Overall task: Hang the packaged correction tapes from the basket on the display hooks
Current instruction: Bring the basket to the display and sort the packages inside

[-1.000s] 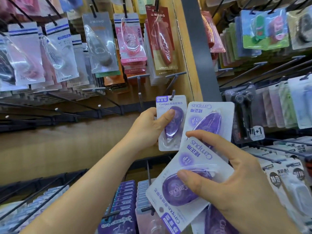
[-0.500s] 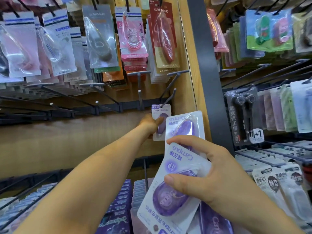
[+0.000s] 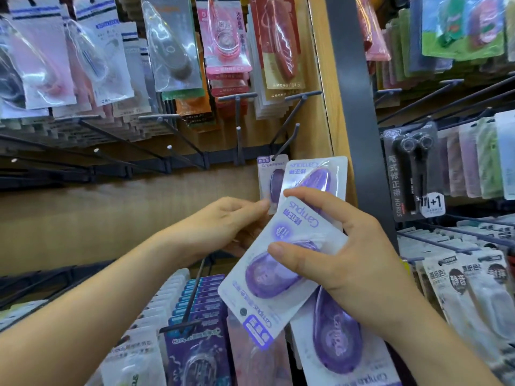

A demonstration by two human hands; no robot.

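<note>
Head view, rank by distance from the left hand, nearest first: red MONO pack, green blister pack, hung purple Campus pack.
1. Hung purple Campus pack, right by the left hand's thumb tip.
2. Red MONO pack, top row above.
3. Green blister pack, far upper right.

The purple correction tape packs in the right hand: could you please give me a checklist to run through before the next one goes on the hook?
1. The hung purple-and-white blister pack sits on the dark metal hook: ok.
2. The hook has bare length in front of that pack: ok.
3. The right hand grips the fan of purple Campus blister packs, thumb on the front one: ok.
4. The front pack's hang hole points up toward the hook: not ok, it points down.
5. The left hand is free to take a pack: cannot tell, its fingertips are hidden behind the fan.
</note>
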